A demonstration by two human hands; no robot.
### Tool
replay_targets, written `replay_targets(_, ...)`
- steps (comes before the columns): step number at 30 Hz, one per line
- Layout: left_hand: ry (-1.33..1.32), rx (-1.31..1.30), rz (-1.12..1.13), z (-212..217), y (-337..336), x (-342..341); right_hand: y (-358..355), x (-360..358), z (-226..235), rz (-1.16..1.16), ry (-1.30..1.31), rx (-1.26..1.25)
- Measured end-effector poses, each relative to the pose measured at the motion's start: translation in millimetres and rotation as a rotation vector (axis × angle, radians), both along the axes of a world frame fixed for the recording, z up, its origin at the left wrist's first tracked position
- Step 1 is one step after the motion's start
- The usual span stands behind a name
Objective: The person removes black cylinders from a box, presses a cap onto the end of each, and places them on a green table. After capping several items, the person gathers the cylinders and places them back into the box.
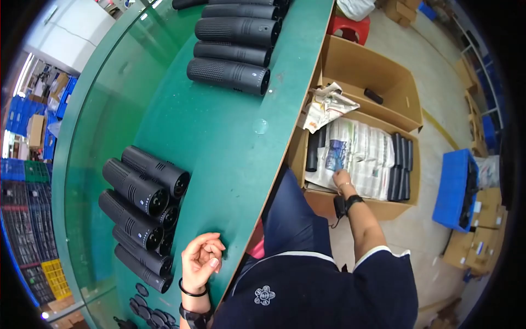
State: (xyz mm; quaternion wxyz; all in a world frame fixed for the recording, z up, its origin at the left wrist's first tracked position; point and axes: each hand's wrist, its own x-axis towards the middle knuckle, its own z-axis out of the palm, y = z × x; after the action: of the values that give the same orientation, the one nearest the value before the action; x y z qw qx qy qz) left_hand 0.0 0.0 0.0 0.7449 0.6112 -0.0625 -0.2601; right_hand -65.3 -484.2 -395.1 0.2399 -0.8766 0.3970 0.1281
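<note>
My right hand (342, 179) reaches into an open cardboard box (399, 207), its fingers bunched together against the newspaper (361, 148). What the fingertips pinch, if anything, is too small to make out. Black cylinders (401, 160) line the box's right side, and another black cylinder (313, 150) lies at its left side. Over the green table, my left hand (201, 262) is turned palm up with its fingers loosely curled and nothing in them. Just left of it, several black ribbed cylinders (135, 186) are stacked on their sides.
Another row of black cylinders (229, 75) lies at the table's far end. Small black discs (143, 311) sit by the near left edge. Crumpled newspaper (327, 107) hangs over the box's corner. Behind stands a second carton (372, 66); a blue crate (453, 189) is at right.
</note>
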Motion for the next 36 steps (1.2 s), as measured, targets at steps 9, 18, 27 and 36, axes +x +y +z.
replay_targets(9, 0.030, 0.099, 0.050, 0.4, -12.6, 0.0, 50.4, 95.2, -13.9, -0.164, -0.116, 0.253)
replay_targets(18, 0.208, 0.063, -0.302, 38.1, -47.8, 30.8, 15.0, -15.8, 128.7, -0.326, -0.503, 1.159)
replay_targets(27, -0.336, 0.133, -0.159, -0.2, -237.7, 47.9, 47.2, 7.5, 272.2, 0.275, -0.727, 1.373)
replay_targets(36, -0.337, 0.148, -0.091, -49.7, -269.3, 62.8, -52.6, 177.2, 46.6, -0.855, -0.411, 1.283)
